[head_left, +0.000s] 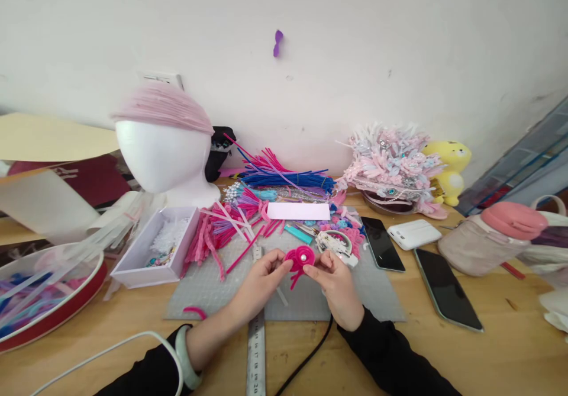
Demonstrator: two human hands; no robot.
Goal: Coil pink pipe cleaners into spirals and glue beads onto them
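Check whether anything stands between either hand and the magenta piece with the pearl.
Nothing visible does: the left hand and right hand both have fingers on the magenta piece. The ruler lies beneath the left arm, not in between.

I wear long black sleeves in a plain, dark cloth. The right sleeve (386,351) reaches down to my wrist, its cuff creased and a little uneven along the edge. The left sleeve (148,374) ends further up my forearm, the cloth bunched there. Just beside that edge I have on a thick, smooth, rounded pale green bangle (187,365) with a soft shine. My hands (339,289) are bare.
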